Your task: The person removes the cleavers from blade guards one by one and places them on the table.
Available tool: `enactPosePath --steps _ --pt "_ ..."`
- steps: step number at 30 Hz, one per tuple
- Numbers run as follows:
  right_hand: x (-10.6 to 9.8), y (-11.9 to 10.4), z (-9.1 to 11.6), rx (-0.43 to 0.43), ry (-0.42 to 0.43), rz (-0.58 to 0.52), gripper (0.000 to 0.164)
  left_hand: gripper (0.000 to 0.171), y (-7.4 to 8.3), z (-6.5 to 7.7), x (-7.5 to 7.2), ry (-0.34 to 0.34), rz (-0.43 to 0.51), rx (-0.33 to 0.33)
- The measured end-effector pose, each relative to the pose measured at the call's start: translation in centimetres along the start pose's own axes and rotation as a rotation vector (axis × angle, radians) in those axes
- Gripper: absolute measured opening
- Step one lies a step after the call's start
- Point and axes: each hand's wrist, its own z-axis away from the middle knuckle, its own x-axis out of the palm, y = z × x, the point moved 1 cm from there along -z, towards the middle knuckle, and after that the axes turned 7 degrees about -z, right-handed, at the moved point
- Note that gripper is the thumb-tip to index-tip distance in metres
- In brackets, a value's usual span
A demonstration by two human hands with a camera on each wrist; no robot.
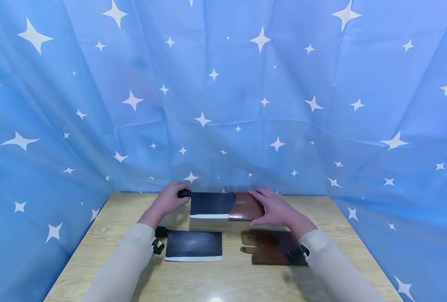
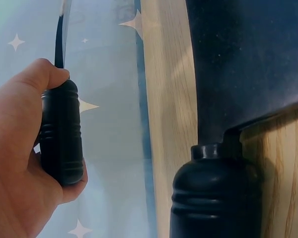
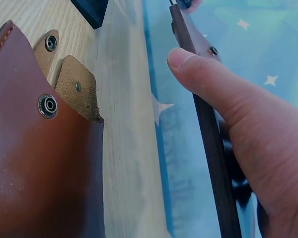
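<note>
My left hand grips the black ridged handle of a cleaver, held up at the back of the table. Its dark blade with a pale edge runs to the right. The far end of that blade is covered by a brown leather sheath. My right hand holds this sheath around its right end. In the right wrist view the thumb lies along the dark side edge of the sheath, and the other fingers are mostly hidden.
A second cleaver lies nearer on the wooden table, handle to the left. Right of it lies a second brown sheath with snap straps, partly under my right forearm. A blue star-patterned cloth hangs behind and at both sides.
</note>
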Motion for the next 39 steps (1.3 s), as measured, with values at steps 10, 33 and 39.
enactPosePath --steps 10,33,39 --pt "0.2 0.3 0.1 0.0 0.002 -0.014 0.12 0.032 -0.1 0.0 0.0 0.002 -0.006 0.0" --pt "0.5 1.1 0.5 0.01 0.023 -0.019 0.115 0.03 -1.0 0.2 0.1 -0.006 -0.014 -0.006" --pt "0.4 1.2 0.6 0.002 0.024 -0.017 0.115 0.033 -1.0 0.3 -0.1 -0.009 -0.016 -0.007"
